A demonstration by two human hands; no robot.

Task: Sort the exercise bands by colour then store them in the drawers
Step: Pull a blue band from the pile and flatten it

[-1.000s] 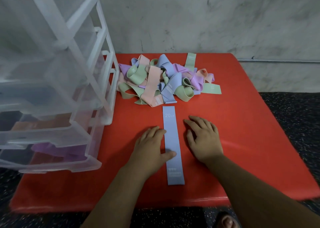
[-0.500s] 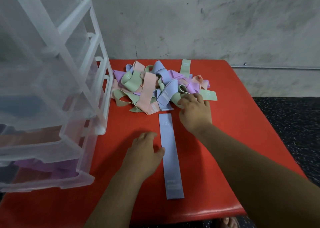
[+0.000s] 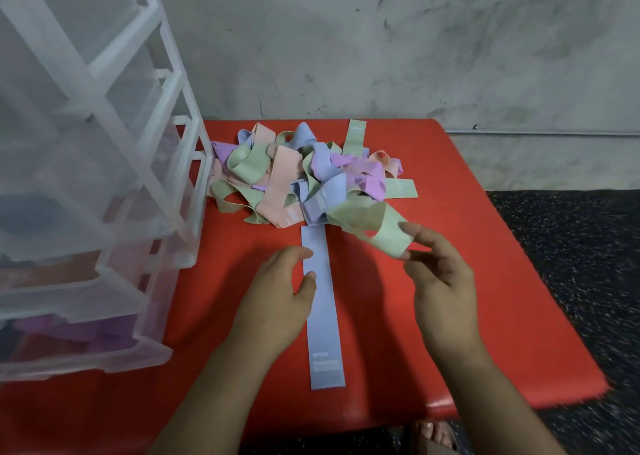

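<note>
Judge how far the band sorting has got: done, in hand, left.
Done: purple bands lie in the bottom drawer, peach ones above; one blue band lies flat on the red table. In hand: the right hand pinches a green band. Left: the mixed pile behind it.

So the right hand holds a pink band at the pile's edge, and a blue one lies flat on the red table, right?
Not quite. The head view shows the right hand pinching a green band, not pink. The blue band does lie flat on the red table.
</note>
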